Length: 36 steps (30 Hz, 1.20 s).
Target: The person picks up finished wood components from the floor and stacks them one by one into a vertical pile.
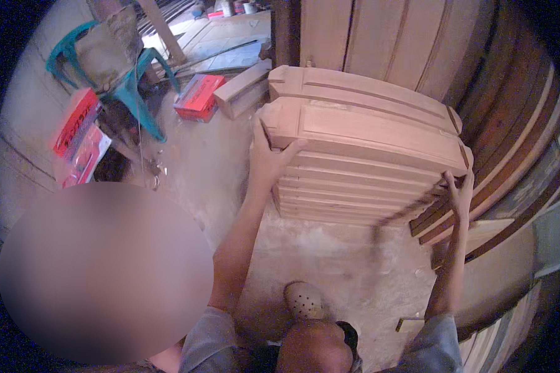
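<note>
A pale wooden panel (373, 129) with a raised field and cut corners lies on top of a stack of similar wooden panels (348, 189) on the floor. My left hand (270, 160) grips its left end, the thumb along the near edge. At the opposite end, my right hand (458, 191) closes round the right corner, its fingers partly hidden by the wood. Just behind the gripped piece, another grooved panel (364, 92) shows. Whether the held panel touches the stack below, I cannot tell.
Tall wooden boards (379, 37) stand behind the stack, and curved-looking planks (510, 161) lean at the right. A teal plastic chair (140, 102), a red box (199, 97) and a wooden block (246, 89) are at the left. A shoe (303, 298) is below. A blurred patch covers the lower left.
</note>
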{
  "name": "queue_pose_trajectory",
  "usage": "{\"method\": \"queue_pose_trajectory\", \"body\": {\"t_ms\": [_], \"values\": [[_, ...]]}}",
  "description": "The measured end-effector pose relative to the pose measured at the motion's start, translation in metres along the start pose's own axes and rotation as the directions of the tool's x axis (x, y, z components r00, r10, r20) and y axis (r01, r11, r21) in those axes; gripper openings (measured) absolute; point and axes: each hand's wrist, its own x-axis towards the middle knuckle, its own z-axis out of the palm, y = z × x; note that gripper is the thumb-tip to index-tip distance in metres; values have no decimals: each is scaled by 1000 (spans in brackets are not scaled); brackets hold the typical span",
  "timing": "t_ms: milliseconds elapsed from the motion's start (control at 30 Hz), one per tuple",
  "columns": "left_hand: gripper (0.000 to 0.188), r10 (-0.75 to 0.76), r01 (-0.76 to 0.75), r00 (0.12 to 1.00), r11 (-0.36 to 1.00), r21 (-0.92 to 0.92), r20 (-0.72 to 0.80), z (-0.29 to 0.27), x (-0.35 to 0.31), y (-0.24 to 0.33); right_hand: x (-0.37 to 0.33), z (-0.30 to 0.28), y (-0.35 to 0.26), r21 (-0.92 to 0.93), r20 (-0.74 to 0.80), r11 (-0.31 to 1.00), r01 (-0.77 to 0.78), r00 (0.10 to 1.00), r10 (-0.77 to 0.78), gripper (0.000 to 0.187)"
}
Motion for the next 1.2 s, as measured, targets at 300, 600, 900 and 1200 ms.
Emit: {"method": "queue_pose_trajectory", "body": {"t_ms": [300, 600, 900, 1200], "values": [[89, 311, -306, 950, 924, 228, 18, -48, -12, -40, -71, 48, -62, -49, -244, 996, 78, 966, -87, 62], [50, -517, 393, 855, 710, 585, 53, -359, -176, -123, -249, 89, -134, 63, 11, 995, -76, 997, 75, 55], [63, -298, 752, 654, 158, 640, -696, -560, -454, -272, -260, 113, -231, 104, 298, 993, 60, 950, -88, 53], [55, -270, 530, 807, -62, 846, -525, -556, -470, -377, -295, 182, -296, 229, 584, 962, 146, 770, -256, 38]]}}
